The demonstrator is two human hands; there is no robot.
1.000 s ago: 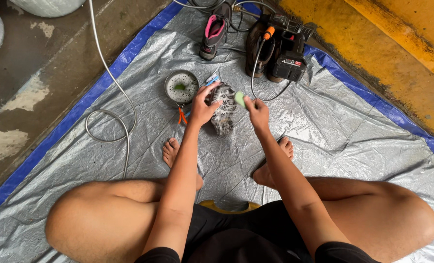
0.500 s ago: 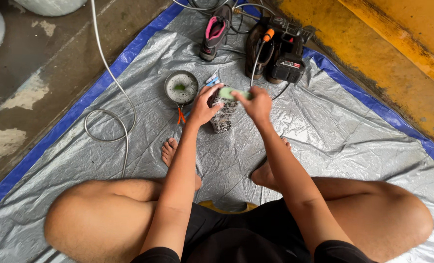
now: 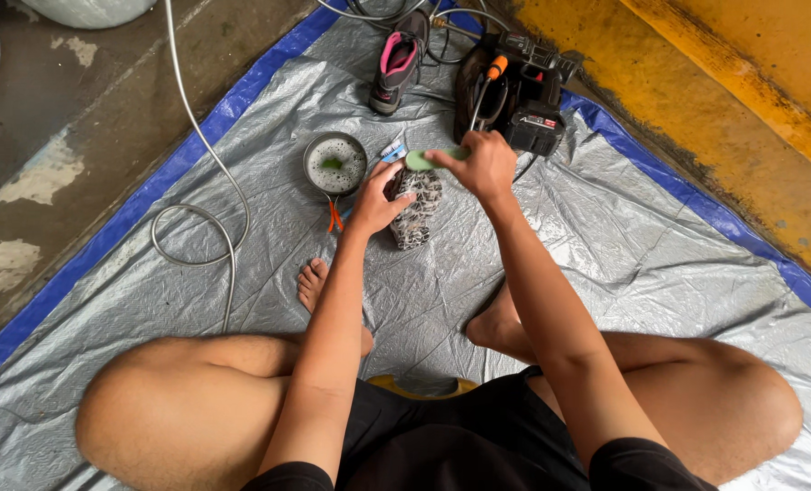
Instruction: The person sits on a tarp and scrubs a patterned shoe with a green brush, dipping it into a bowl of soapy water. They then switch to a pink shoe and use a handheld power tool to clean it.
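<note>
The shoe [image 3: 414,207] you hold sits just above the middle of the frame, standing on the silver tarp [image 3: 605,236] between your feet. It is black-and-white patterned and looks coated in suds. Judge it as light and soft in the upper, stiffer at the sole, and slippery while soapy; it probably squashes if you squeeze hard. Your best hold is likely around the side and heel, where the structure is firmest.

Your left hand [image 3: 376,202] is curled against the shoe's left side, fingers wrapped partly round it, steadying it. Your right hand [image 3: 485,164] is closed on a small green brush [image 3: 422,159], which pokes out to the left, just over the top of the shoe; whether the bristles touch cannot be told.

Just left of the shoe sits a round metal bowl [image 3: 334,165] of foamy water with something green in it, and a small orange tool [image 3: 333,216] lies below its rim. Higher up stand a grey-and-pink shoe [image 3: 396,64] and a black machine [image 3: 523,95] with cables. A pale hose [image 3: 196,182] loops along the tarp's blue edge at left, over the concrete floor [image 3: 60,118]. A yellow surface [image 3: 742,100] fills the upper right.
</note>
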